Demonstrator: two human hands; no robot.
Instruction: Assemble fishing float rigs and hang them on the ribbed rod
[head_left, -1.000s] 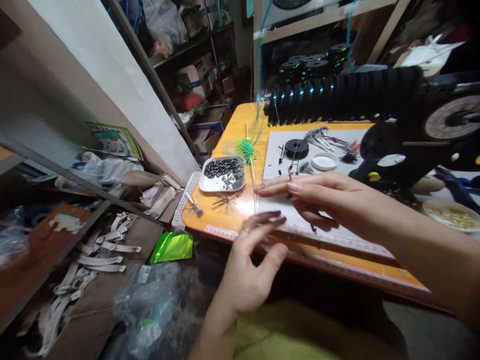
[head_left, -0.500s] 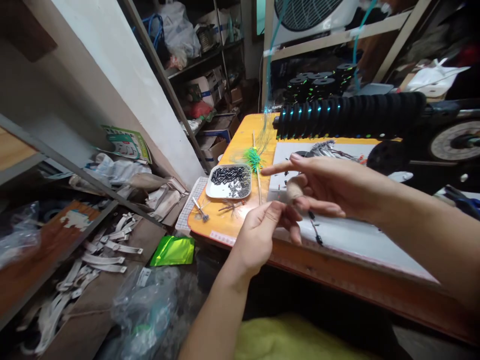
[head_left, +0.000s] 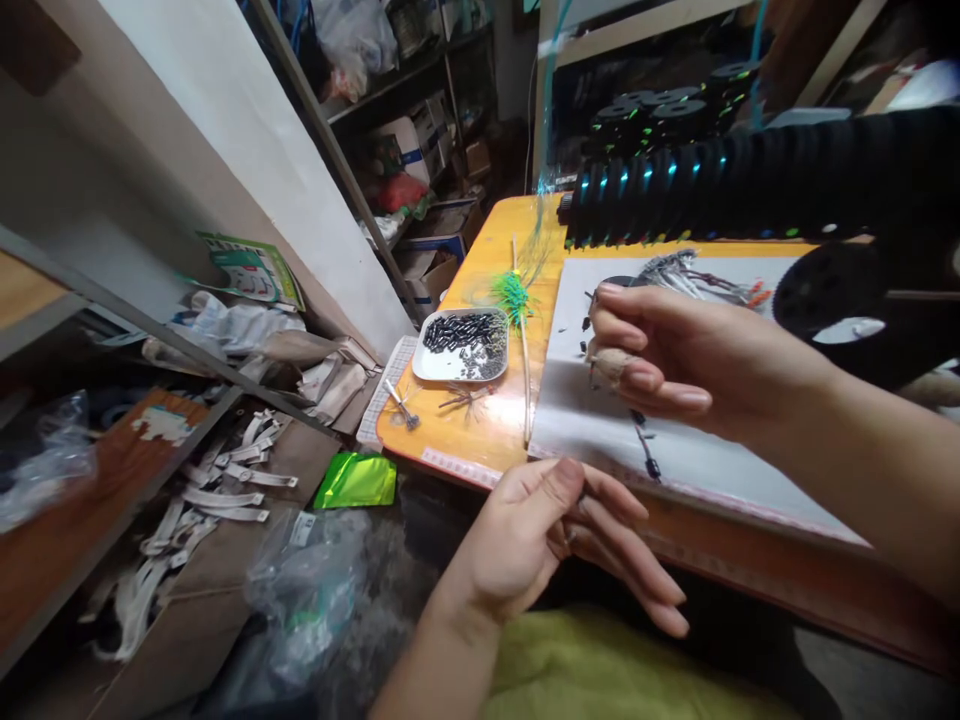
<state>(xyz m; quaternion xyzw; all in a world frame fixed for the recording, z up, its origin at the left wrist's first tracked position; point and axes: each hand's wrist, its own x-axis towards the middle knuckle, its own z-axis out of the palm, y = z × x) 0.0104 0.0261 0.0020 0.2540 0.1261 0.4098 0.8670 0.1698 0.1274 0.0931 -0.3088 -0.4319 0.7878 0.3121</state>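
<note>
Your left hand [head_left: 536, 545] has its thumb bent over the index finger; your right hand [head_left: 660, 350] has its fingers curled near the thumb. I cannot tell if either grips something. Below the right one, the thin dark strand with small black cylinders [head_left: 652, 468] is near the edge of the flat white sheet [head_left: 564, 420]; a carelessly lowered wrist could sweep it off.

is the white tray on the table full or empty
Neither: the white tray is partly filled. Dark pieces and smaller grey bits cover much of it, but bare white shows at its near left.
</note>
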